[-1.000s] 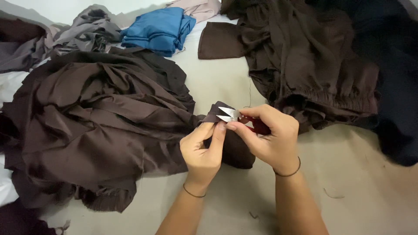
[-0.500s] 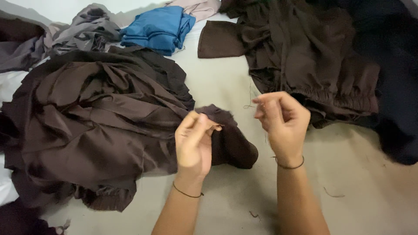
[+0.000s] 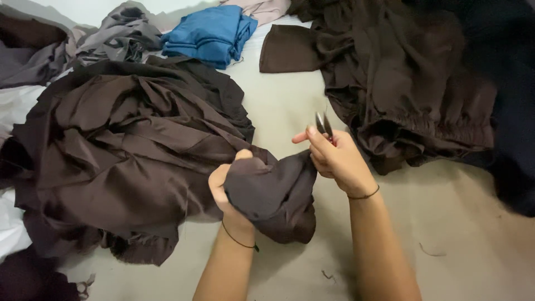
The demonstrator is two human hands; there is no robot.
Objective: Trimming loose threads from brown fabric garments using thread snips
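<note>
Head view, far left first: a white cloth [image 3: 14, 106] shows at the edge under a grey crumpled garment [image 3: 120, 33], and beside that lies a folded bright blue fabric stack [image 3: 209, 33]. Below them spreads the large heap of dark brown satin-like fabric [image 3: 122, 156], rumpled and reaching toward me across the pale grey work surface [image 3: 462, 234].

My left hand [image 3: 231, 187] is closed around a fold of that brown fabric; the cloth drapes over my fingers and hangs down in front of my wrist, so most of the hand is hidden. A thin dark band sits on that wrist.

Just to the right, my right hand [image 3: 337, 161] is curled shut on a small pair of metal thread snips [image 3: 324, 124], the two blades pointing up past my fingertips and standing slightly apart. This hand sits just beside the hanging brown fold, level with its upper edge; I cannot tell if it touches the cloth. A dark band circles this wrist too.

Further right lies a second pile of dark brown gathered fabric [image 3: 407, 83], and at the far right edge a near-black cloth [image 3: 512, 111]. A pale pink fabric piece [image 3: 262, 6] peeks in at the top.
</note>
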